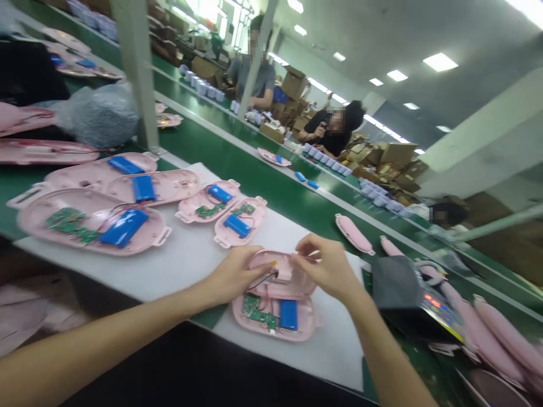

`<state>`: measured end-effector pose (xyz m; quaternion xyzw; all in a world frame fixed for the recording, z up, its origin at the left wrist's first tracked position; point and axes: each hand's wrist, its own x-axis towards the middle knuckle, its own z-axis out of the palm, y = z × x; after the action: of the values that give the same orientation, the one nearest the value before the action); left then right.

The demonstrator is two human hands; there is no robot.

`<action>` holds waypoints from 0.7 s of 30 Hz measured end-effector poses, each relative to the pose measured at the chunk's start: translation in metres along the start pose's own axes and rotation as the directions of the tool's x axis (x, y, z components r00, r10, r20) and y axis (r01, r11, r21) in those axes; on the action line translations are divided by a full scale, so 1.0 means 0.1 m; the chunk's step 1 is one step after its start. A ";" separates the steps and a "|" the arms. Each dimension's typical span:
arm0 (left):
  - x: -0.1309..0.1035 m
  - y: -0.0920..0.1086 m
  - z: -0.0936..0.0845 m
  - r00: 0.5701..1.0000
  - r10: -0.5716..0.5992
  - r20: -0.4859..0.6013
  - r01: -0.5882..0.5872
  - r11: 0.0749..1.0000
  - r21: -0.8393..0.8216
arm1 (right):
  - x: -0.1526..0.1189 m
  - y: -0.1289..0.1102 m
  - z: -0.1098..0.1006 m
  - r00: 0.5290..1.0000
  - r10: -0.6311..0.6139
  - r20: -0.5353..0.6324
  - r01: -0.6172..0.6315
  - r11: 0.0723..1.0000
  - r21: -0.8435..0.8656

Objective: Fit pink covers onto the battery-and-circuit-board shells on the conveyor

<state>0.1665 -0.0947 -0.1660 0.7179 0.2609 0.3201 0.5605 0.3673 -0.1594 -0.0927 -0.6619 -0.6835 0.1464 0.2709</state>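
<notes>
A pink plastic shell half (pixel 303 287) is tilted up between my hands, with a white block and a dark wire inside. My left hand (pixel 237 272) grips its left side, the thumb reaching over the inside; a small yellow spot shows at the thumb tip. My right hand (pixel 326 263) has its fingers curled and pinched at the upper right edge. Just below, a matching pink shell half (pixel 307 319) lies on the white sheet, holding a green circuit board (pixel 253 311) and a blue battery pack (pixel 289 315). Thin red wires run between the two halves.
Several open pink shells (pixel 159 229) with blue batteries lie to the left. At right stand a dark box-shaped device (pixel 396 282) with a red display and several pink shells (pixel 504 333). A metal post (pixel 138 73) rises at left. Co-workers sit beyond the green conveyor (pixel 282 189).
</notes>
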 end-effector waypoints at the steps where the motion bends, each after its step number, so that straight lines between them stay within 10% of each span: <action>1: -0.02 0.00 0.01 1.000 0.014 -0.009 -0.013 0.998 0.057 | -0.08 -0.06 -0.01 0.999 -0.047 -0.019 0.047 0.999 -0.026; 8: -0.09 -0.03 -0.18 0.889 0.228 0.397 -0.338 0.912 0.233 | -0.69 -0.34 0.22 0.976 -0.105 0.188 0.162 0.933 -0.320; 12: -0.20 0.16 -0.42 0.815 0.026 0.578 -0.357 0.809 0.467 | -0.77 -0.15 0.50 0.939 0.074 0.337 0.039 0.948 -0.316; 18: -0.23 0.50 -0.92 0.938 0.047 0.344 -0.273 0.715 0.644 | -0.16 0.49 0.32 0.959 0.276 0.066 -0.231 0.894 -0.384; 21: 0.26 0.51 -1.12 0.965 0.088 0.245 -0.247 0.616 0.748 | 0.60 0.89 0.11 0.857 0.480 -0.187 -0.506 0.718 -0.478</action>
<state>0.0999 -0.0165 -0.0939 0.9358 0.2512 0.1607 0.1881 0.4357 -0.0916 -0.1410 -0.8706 -0.4890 0.0102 0.0535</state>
